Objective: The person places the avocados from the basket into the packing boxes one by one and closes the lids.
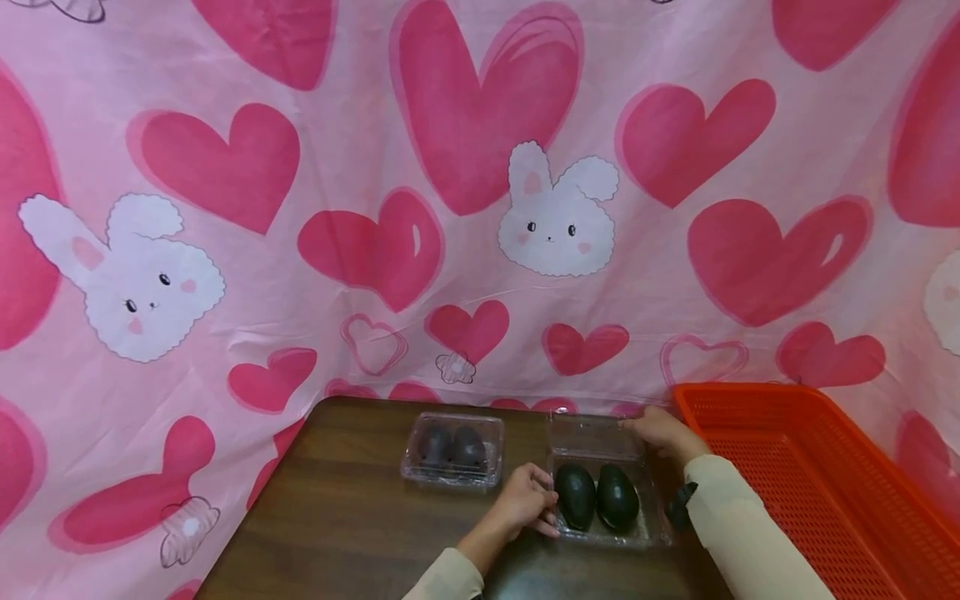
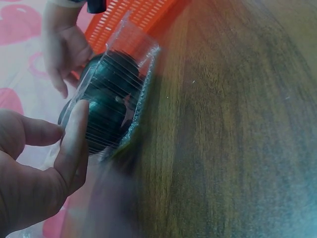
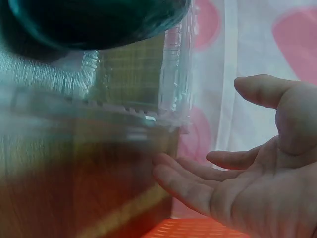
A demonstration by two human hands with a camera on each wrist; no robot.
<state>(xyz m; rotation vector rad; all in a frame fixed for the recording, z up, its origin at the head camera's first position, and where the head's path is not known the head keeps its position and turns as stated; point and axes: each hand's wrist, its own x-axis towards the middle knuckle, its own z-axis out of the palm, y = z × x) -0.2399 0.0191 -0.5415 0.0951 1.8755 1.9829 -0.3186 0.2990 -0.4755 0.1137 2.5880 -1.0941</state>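
An open clear plastic clamshell (image 1: pixel 649 523) lies on the brown table (image 1: pixel 352 517) with two dark green avocados (image 1: pixel 596 496) in it. Its lid (image 1: pixel 592 433) is folded back toward the cloth. My left hand (image 1: pixel 546 510) rests its fingertips against the clamshell's left wall (image 2: pixel 138 99), fingers fairly straight (image 2: pixel 74 134). My right hand (image 1: pixel 637 427) touches the lid's far right corner. In the right wrist view that hand (image 3: pixel 198 163) is open, palm up, its fingers reaching the lid's edge (image 3: pixel 173 74) under an avocado (image 3: pixel 94 20).
A second clamshell (image 1: pixel 452 450), closed, with two dark avocados in it, stands to the left at the back of the table. An orange plastic basket (image 1: pixel 825 483) fills the right side. A pink cloth with hearts and rabbits (image 1: pixel 480 208) hangs behind and around the table.
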